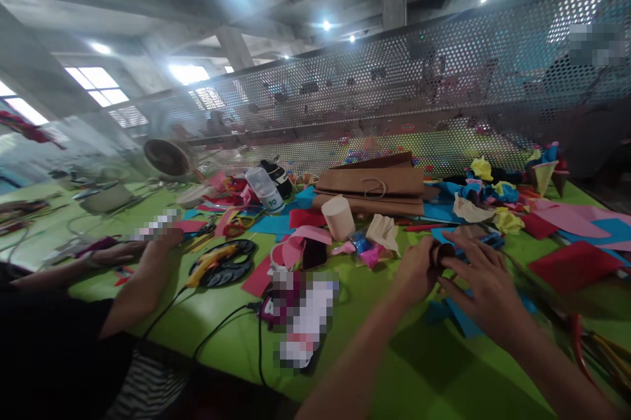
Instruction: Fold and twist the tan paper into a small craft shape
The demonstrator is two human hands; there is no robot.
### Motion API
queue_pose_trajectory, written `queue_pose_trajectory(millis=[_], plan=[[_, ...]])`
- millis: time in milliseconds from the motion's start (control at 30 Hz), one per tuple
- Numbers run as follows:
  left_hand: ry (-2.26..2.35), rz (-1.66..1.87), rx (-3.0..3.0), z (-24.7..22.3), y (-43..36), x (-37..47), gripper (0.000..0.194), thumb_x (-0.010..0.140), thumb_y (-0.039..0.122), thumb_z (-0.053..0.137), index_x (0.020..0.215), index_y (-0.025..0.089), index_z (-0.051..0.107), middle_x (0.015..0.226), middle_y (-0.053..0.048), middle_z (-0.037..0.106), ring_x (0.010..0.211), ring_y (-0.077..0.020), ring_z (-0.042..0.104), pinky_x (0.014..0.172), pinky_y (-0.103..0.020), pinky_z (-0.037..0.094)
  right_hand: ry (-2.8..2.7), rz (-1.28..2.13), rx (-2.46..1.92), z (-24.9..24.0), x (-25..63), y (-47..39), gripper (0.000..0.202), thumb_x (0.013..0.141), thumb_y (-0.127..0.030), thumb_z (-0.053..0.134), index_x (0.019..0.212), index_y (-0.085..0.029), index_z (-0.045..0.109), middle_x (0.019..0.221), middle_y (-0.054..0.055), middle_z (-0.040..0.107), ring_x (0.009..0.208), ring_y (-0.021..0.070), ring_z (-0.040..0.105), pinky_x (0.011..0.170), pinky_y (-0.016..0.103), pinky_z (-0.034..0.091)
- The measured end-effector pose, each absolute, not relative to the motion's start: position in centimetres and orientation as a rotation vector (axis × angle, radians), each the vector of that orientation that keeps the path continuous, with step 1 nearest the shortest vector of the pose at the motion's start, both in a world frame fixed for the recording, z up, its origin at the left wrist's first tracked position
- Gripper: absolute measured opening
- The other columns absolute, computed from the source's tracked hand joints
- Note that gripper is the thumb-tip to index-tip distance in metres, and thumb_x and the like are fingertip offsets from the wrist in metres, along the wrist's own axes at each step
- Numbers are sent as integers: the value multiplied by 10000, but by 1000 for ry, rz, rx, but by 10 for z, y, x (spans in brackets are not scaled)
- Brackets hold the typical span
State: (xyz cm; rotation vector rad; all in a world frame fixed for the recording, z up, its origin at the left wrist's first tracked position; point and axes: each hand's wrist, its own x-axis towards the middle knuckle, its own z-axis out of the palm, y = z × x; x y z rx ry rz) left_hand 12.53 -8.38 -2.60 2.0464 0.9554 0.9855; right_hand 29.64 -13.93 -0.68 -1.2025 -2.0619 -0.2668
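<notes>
Brown, curled material point(445, 252) sits clamped between the thumb and fingers of a worker's left hand point(415, 272) in the head view, above blue pieces point(466, 315) on a green tabletop point(365, 367). The right hand point(486, 285), its fingers apart, reaches the curl's near edge, apparently to steady its shape while the left bears the hold. A cream roll point(338, 217) stands upright beyond, likely for stability, beside crumpled cream paper point(382, 233); a co-worker's forearm point(148, 272) rests at left.

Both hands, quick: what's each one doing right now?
Left hand: closed on a curled brown piece.
Right hand: fingers partly spread against that piece; grip unclear.
</notes>
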Motion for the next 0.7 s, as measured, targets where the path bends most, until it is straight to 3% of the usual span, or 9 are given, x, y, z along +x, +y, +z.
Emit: queue_pose_trajectory(millis=[167, 500, 700], plan=[[890, 1017, 1957, -25, -83, 128, 321, 826, 88, 620, 1122, 197, 560, 1096, -77, 714, 1025, -236, 666, 943, -369, 543, -2023, -247, -1199, -5, 299, -138, 224, 984, -367, 620, 1166, -282, 720, 1520, 97, 574, 1342, 365, 542, 1056, 576, 446], [971, 1030, 1901, -26, -84, 130, 413, 802, 96, 659, 1185, 216, 564, 1124, -68, 706, 1037, -232, 674, 957, -359, 533, -2024, -229, -1217, -12, 305, -129, 260, 972, -404, 623, 1184, -282, 711, 1511, 97, 587, 1356, 384, 542, 1077, 594, 434], [1376, 654, 2125, -17, -85, 116, 388, 864, 181, 649, 1242, 186, 559, 1127, -125, 699, 1052, -298, 673, 945, -423, 519, -1997, -43, -1211, -35, 316, -112, 272, 972, -403, 605, 1177, -280, 734, 1372, 119, 672, 1279, 369, 614, 1022, 552, 505]])
